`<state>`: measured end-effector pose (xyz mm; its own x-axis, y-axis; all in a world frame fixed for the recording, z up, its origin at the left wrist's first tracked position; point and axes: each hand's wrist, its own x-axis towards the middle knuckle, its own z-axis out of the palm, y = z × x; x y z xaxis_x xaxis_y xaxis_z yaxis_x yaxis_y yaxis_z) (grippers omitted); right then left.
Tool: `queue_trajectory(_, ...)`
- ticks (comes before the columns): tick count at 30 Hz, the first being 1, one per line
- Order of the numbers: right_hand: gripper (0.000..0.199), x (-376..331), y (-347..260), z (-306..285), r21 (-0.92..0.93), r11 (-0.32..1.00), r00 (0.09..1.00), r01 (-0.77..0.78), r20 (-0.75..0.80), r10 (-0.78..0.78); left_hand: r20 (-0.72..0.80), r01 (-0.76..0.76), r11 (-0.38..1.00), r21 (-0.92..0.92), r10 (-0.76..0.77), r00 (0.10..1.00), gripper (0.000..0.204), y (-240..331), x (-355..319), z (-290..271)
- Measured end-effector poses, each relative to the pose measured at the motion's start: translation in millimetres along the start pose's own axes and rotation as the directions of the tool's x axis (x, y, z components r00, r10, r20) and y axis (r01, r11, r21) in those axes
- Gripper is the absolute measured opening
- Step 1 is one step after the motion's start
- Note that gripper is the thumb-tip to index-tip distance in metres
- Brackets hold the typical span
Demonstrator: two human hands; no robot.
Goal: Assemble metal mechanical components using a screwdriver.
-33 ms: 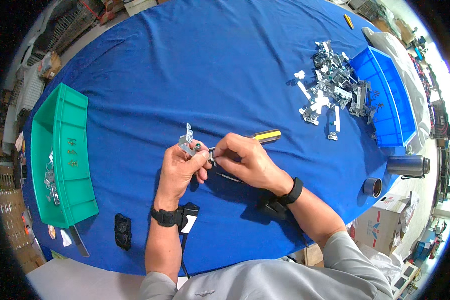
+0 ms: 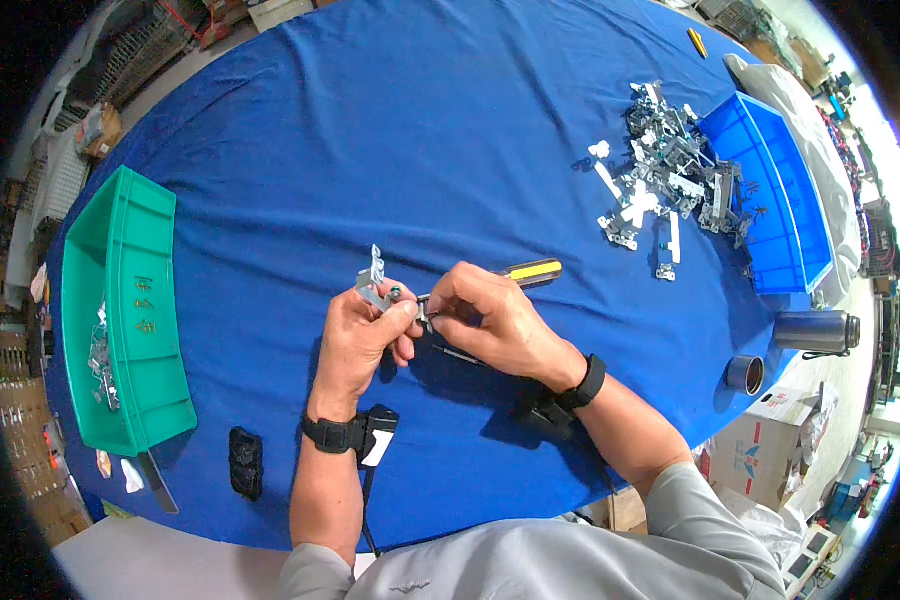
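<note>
Blue cloth (image 2: 390, 130): spread over a wide work table, softly creased, with shelving and boxes around the room's edges.
Green bin (image 2: 155, 245): at the far left, with small metal parts (image 2: 101, 365) inside.
Black object (image 2: 245, 463): flat on the cloth, between the bin and the left forearm.
Left hand (image 2: 355, 338): closed around a silver metal bracket (image 2: 373, 280), which is raised over the cloth near the table's middle, its upper end jutting above the fingers.
Right hand (image 2: 500, 322): thumb and fingers pinched together at the bracket's right end; exactly what they pinch is too small to tell.
Thin rod (image 2: 459, 356): on the cloth just below the right fingers.
Screwdriver (image 2: 536, 272): yellow-and-black handle showing beyond the right hand, the rest partly hidden.
Bracket pile (image 2: 660, 165): loosely heaped at the upper right, just beside the blue bin (image 2: 792, 190).
Metal cup (image 2: 734, 374): near the right edge, with a steel flask (image 2: 813, 331) lying beyond it.
</note>
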<state>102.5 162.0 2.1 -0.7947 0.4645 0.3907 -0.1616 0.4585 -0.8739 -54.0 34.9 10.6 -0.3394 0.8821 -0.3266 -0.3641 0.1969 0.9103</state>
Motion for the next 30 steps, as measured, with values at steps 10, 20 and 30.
queue_trajectory(10,0.015,1,-10,-6,0.125,0.93,0.935,-0.344,0.139,0.327,0.005,0.015,1.0,0.02,-0.015,1.0,0.012,2,-1,2)
queue_trajectory(20,0.021,-1,-8,-7,-0.009,0.899,0.883,-0.437,0.187,0.431,0.014,-0.004,1.0,0.017,0.004,1.0,0.011,0,0,0)
queue_trajectory(30,0.022,1,-12,-6,0.292,0.778,0.831,-0.556,0.173,0.529,0.004,-0.013,0.999,0.031,0.013,1.0,0.012,-4,1,0)
